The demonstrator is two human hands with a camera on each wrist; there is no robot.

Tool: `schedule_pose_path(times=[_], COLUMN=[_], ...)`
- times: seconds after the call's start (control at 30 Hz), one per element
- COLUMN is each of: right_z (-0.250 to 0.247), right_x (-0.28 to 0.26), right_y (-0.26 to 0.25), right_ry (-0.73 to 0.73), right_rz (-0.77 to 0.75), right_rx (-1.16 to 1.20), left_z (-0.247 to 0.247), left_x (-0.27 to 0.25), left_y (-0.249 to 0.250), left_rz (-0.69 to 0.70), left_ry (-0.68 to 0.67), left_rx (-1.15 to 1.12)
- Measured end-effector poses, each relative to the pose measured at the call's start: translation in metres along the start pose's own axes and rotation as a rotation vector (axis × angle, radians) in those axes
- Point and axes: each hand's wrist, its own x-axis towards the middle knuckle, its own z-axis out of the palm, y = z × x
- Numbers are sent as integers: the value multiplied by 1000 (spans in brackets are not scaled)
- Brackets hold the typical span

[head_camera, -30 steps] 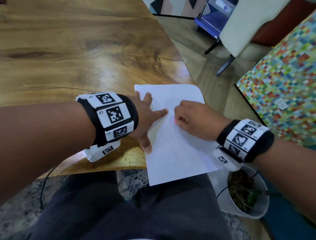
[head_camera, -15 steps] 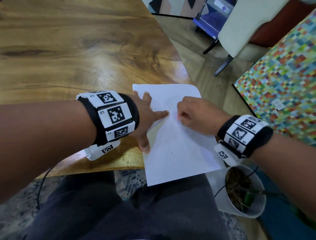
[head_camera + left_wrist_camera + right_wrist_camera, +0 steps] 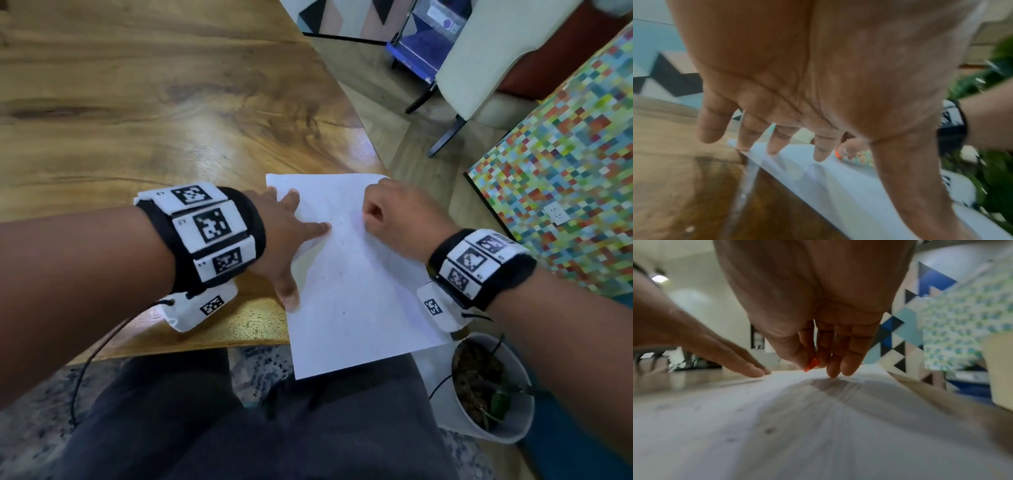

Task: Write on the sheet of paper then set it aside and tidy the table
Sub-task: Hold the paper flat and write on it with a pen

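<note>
Head view had the wooden tabletop [image 3: 144,113] with the sheet of paper [image 3: 346,291] hanging off its near corner. Left hand [image 3: 284,236] pressed it flat, fingers spread; right hand [image 3: 400,219] fingers pinched a small orange writing tip [image 3: 811,365] touching the paper.

Bright room light, table [image 3: 171,113] glare, wrist views blurred, perhaps motion
</note>
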Motion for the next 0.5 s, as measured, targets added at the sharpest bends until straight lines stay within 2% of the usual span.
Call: schedule_pose_path(times=[0.1,0.2,0.4,0.5], right_z=[4,9,5,3], right_x=[-3,-8,-14,-26], right_y=[7,7,-3,-30], right_ry=[15,11,7,-58], right_rz=[25,1,-5,-110], right_rx=[83,50,47,120], left_z=[-6,1,21,27], left_x=[-2,0,0,-3], left_y=[-18,-30,-18,-7], left_rz=[-66,-142,-77,-30], left_ry=[88,161,193,228], left_rx=[-112,-96,-52,-42])
